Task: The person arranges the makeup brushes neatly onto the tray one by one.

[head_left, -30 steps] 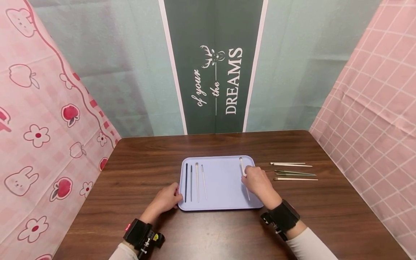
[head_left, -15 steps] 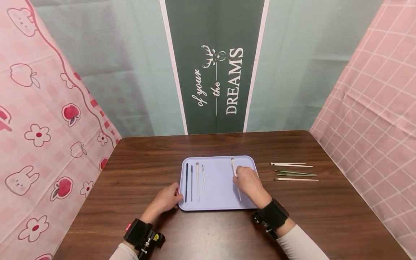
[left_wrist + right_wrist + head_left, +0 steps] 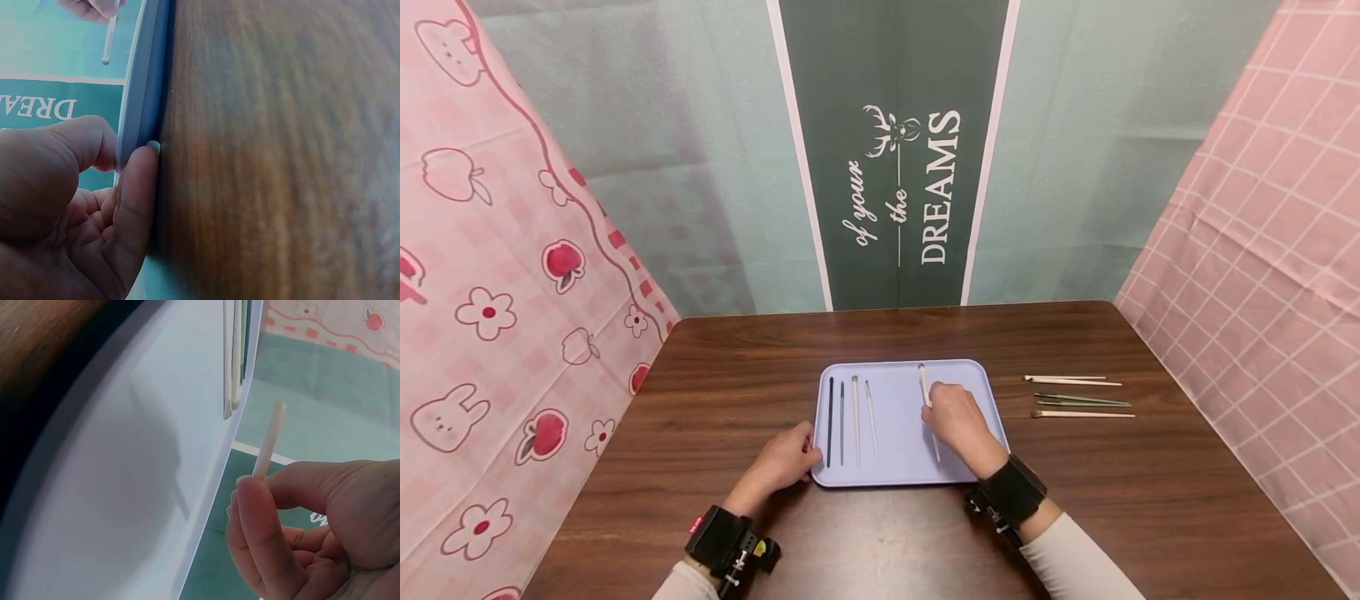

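Observation:
A lavender tray [image 3: 898, 433] lies on the wooden table. My left hand [image 3: 784, 457] pinches its near left edge; in the left wrist view, thumb and finger lie on either side of the tray wall [image 3: 141, 94]. My right hand [image 3: 957, 417] holds a pale makeup brush [image 3: 923, 380] between thumb and fingertips over the tray's right half, bristles toward the far side. One end of that brush [image 3: 270, 440] sticks out past the fingers in the right wrist view. At the tray's left lie a black brush [image 3: 831, 421], a grey brush [image 3: 842, 425], a beige brush [image 3: 855, 417] and a thin white brush [image 3: 871, 421], roughly side by side.
Right of the tray, on the table [image 3: 895, 533], lie white brushes [image 3: 1075, 380], green brushes [image 3: 1082, 400] and a pinkish brush [image 3: 1086, 414], handles pointing right. A green cloth backdrop [image 3: 895, 287] hangs behind, with pink cloths at both sides.
My right hand has moved left across the tray with the pale brush, from near the right rim toward the middle. The left hand and the other brushes stay where they were.

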Motion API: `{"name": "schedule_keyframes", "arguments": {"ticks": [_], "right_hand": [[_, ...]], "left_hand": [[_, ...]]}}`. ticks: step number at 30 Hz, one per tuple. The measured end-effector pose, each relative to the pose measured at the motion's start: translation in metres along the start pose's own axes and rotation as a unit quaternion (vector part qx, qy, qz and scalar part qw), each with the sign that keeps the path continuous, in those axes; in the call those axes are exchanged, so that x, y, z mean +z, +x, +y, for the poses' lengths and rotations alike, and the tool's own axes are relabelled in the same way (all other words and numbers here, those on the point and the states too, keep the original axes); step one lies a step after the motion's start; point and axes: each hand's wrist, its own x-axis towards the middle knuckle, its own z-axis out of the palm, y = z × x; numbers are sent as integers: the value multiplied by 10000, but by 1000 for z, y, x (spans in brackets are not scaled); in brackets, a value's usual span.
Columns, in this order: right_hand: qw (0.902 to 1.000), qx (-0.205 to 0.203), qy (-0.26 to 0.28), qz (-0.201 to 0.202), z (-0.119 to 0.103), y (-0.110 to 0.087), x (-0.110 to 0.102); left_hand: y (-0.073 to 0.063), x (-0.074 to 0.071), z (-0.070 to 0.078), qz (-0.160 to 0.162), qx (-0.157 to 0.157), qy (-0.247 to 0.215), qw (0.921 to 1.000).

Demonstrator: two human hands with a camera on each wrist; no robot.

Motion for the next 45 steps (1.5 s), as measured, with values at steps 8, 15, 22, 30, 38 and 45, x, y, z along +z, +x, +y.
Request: {"name": "schedule_keyframes", "arguments": {"ticks": [8,15,22,30,38,45], "right_hand": [[9999,71,52,-122,-8,4,6],[9997,158,49,-205,-18,6,9],[9995,137,79,-260,-26,7,15],[9988,263,15,-410,-35,9,23],[9981,304,-53,-535,-43,10,27],[9976,336,-73,-597,-47,12,30]], "left_hand": [[0,0,0,25,8,-37,10000],[-1,0,0,91,117,-5,9999],[-2,0,-1,146,206,1,9997],[0,0,-2,132,189,16,9997],[0,1,-3,103,163,-4,9998],[1,1,-4,105,156,31,9998]]}}
